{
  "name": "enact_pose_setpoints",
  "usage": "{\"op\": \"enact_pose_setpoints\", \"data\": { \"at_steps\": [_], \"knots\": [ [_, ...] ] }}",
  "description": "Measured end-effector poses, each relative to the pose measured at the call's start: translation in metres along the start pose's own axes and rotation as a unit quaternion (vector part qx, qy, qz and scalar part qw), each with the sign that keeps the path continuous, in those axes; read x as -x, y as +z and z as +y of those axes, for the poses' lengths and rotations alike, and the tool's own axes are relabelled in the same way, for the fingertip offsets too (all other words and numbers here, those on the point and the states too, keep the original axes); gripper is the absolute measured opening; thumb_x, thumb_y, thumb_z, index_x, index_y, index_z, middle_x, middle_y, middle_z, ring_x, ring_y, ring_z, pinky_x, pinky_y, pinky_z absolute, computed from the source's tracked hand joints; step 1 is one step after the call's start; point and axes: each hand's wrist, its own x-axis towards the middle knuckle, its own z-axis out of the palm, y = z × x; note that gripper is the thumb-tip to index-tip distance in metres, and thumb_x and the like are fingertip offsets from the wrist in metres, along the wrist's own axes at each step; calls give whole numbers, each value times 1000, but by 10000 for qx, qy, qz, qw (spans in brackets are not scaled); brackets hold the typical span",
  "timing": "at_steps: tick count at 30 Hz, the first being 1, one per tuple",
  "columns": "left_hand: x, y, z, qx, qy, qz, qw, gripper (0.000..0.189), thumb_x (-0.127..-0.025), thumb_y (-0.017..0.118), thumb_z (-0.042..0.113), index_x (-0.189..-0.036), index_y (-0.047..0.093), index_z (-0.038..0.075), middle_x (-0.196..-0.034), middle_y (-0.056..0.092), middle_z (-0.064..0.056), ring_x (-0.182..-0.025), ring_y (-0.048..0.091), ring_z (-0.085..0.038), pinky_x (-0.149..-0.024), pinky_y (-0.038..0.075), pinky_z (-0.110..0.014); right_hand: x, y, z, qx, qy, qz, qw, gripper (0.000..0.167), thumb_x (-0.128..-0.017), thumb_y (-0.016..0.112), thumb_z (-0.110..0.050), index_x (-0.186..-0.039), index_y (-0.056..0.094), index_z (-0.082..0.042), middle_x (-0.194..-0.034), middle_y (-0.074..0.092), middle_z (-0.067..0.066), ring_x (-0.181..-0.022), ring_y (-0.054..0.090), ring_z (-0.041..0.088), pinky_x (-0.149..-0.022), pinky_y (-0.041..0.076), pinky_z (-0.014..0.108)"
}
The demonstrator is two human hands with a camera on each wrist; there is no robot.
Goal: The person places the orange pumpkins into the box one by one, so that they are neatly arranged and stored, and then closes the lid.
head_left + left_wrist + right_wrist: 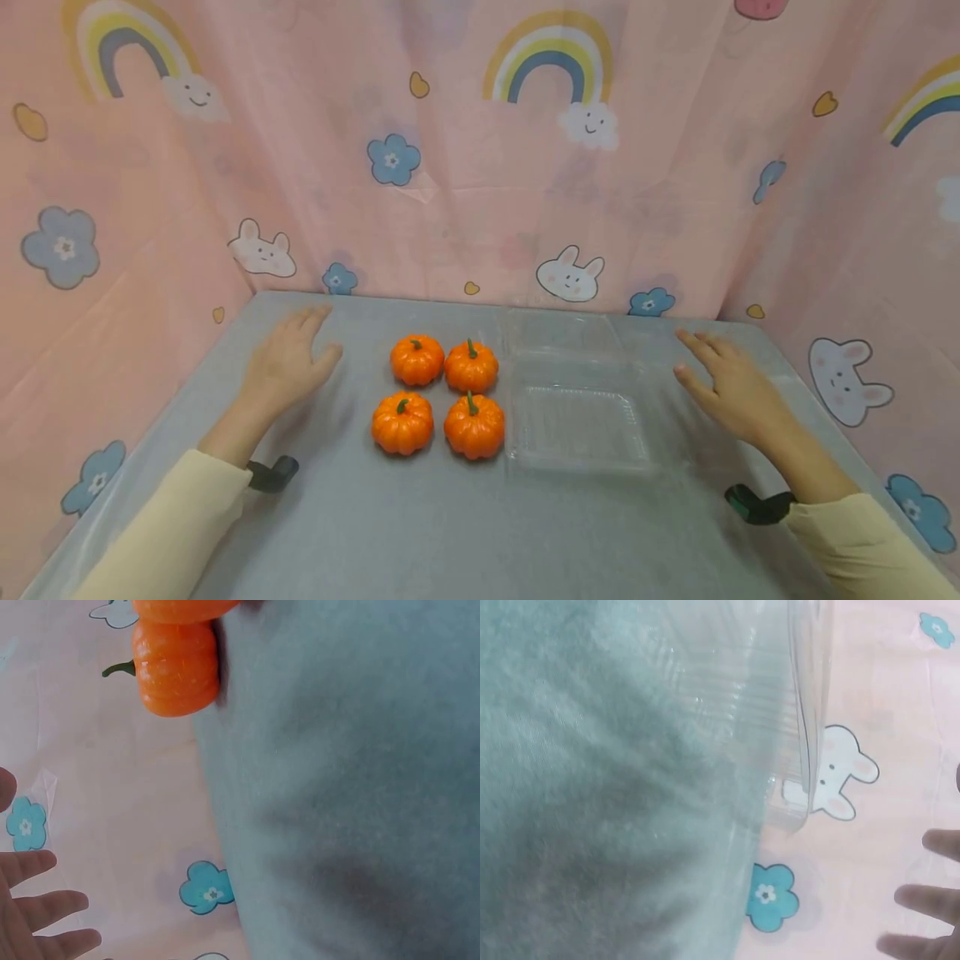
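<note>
My left hand [288,362] and right hand [731,387] are well apart above the table [420,533], fingers extended and relaxed. Between them I see four orange pumpkins [475,428] in two rows, nearer the left; a clear plastic container [581,427] lies just right of them.

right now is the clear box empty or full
Empty: the box shows only the grey table through its clear base, and all four pumpkins sit outside it.

Glossy pumpkins [402,425], smooth plastic container [577,429]
</note>
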Motion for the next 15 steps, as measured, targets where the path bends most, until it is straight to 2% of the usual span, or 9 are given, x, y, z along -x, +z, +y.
{"op": "enact_pose_setpoints", "data": {
  "at_steps": [7, 12, 15],
  "knots": [
    [10, 3, 7, 623, -229, -240, 9975, 62, -94, 51, 42, -146, 40, 11, -149, 42, -16, -137, 37, -38, -110, 30, -61, 6, 9, -4, -1054, 57, 332, 9939, 49, -95, 59, -30, -137, 49, -6, -134, 51, 26, -110, 56, 48, -81, 51, 61],
    [18, 8, 15, 895, -149, -368, 9952, 61, -93, 54, 43, -146, 41, 13, -148, 44, -15, -136, 38, -37, -110, 31, -60, 11, 16, -6, -1671, 244, 326, 9851, 42, -93, 63, -23, -131, 55, -6, -127, 58, 27, -100, 65, 46, -70, 59, 45],
    [22, 11, 19, 1070, -102, -454, 9932, 61, -94, 54, 43, -145, 42, 13, -147, 45, -15, -135, 39, -37, -110, 32, -59, 15, 20, -6, -1975, 466, 152, 9791, 42, -94, 62, -24, -131, 55, -7, -127, 58, 28, -98, 66, 45, -66, 60, 33]
  ]
}}
